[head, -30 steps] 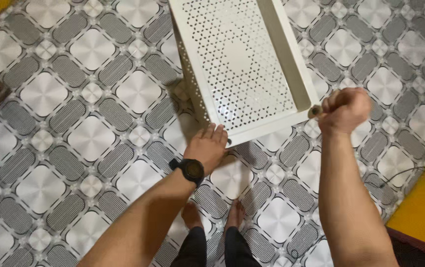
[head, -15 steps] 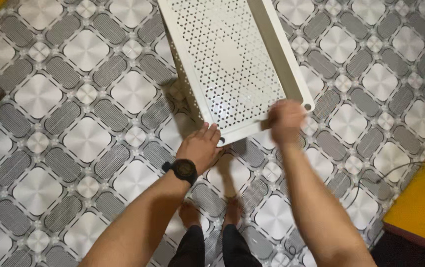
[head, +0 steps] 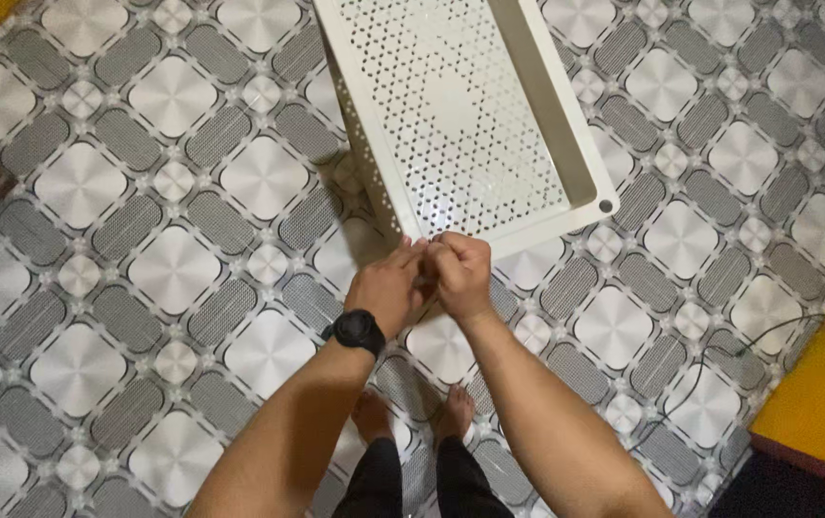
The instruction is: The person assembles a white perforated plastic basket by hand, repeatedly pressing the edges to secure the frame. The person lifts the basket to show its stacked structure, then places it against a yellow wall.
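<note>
Both hands meet at the near corner of the white perforated tray (head: 460,115), which stretches away just beyond the knuckles. The left hand (head: 388,288) and right hand (head: 460,273) are curled and pressed together, fingertips bunched on something too small to make out. If the pinch slips, that small piece could likely drop onto the patterned floor tiles (head: 106,288) by the bare feet (head: 412,417) below the wrists.
</note>
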